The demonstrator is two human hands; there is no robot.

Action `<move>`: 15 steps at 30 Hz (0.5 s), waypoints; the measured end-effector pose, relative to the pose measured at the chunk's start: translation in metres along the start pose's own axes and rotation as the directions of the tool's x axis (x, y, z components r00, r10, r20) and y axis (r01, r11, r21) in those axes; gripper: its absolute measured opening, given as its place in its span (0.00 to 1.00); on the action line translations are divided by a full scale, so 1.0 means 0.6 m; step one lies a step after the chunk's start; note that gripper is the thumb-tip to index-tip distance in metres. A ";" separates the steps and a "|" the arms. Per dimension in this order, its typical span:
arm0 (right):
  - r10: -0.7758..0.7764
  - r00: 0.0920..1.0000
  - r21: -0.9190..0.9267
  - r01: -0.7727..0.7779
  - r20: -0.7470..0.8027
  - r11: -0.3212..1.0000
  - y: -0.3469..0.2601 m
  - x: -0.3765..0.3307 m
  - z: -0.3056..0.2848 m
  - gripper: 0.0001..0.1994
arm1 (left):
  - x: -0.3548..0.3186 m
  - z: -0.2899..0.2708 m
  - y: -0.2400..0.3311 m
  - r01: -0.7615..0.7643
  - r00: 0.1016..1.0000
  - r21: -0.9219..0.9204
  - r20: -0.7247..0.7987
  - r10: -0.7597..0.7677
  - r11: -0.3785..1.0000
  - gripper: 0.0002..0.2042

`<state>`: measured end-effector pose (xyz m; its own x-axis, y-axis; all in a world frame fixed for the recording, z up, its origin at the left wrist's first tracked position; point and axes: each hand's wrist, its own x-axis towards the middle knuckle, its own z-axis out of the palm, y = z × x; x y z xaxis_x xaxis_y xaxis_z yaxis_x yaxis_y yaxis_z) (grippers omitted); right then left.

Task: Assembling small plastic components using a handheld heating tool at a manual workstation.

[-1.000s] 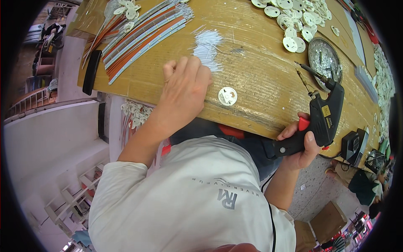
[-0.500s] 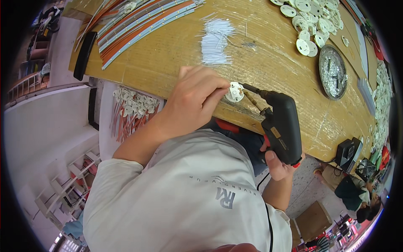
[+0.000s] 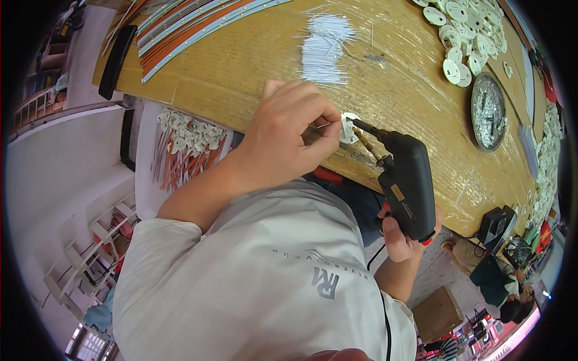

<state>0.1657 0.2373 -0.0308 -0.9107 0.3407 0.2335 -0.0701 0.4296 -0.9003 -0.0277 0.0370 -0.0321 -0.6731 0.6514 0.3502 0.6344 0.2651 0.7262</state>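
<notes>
Noted, far left on the wooden table point(image 3: 253, 78), a black bar point(image 3: 114, 60) beside a fan of long orange and white strips point(image 3: 180, 27), and under the table edge a tray of white discs and orange strips point(image 3: 186, 141). Found the left hand point(image 3: 283, 138) curled tight at the table's near edge, thumb and forefinger closed on a small white disc point(image 3: 348, 126) and pressing it to the wood, just below a bundle of thin white wires point(image 3: 325, 45). Met the disc from the right with the metal tip of a black pistol-shaped tool point(image 3: 409, 180), tip touching or nearly touching. Gripped that tool from beneath with the right hand point(image 3: 400, 231), fingers wrapped fully round the handle. Judged the step as working the tip onto the disc, likely soldering or gluing. Called next for a firm pinch, fingertips clear of the tip, and a steady wrist. Farther right, noted a heap of white discs point(image 3: 463, 30) and a round metal plate point(image 3: 487, 111).
</notes>
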 end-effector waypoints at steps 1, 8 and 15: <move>0.006 1.000 -0.001 -0.006 0.007 1.000 0.000 0.000 -0.001 0.14 | 0.000 0.000 0.000 0.002 1.000 0.001 0.004 -0.002 1.000 0.06; 0.021 1.000 -0.030 -0.021 -0.001 0.999 -0.002 -0.003 0.000 0.17 | 0.000 0.002 -0.001 0.001 1.000 -0.002 -0.004 -0.001 1.000 0.06; 0.047 0.999 -0.021 -0.046 0.008 0.999 -0.005 -0.002 0.000 0.18 | 0.000 0.004 0.000 0.007 1.000 -0.002 -0.011 -0.007 1.000 0.06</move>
<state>0.1671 0.2355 -0.0287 -0.9163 0.3535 0.1884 -0.0192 0.4309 -0.9022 -0.0271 0.0386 -0.0333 -0.6820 0.6415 0.3513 0.6286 0.2686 0.7299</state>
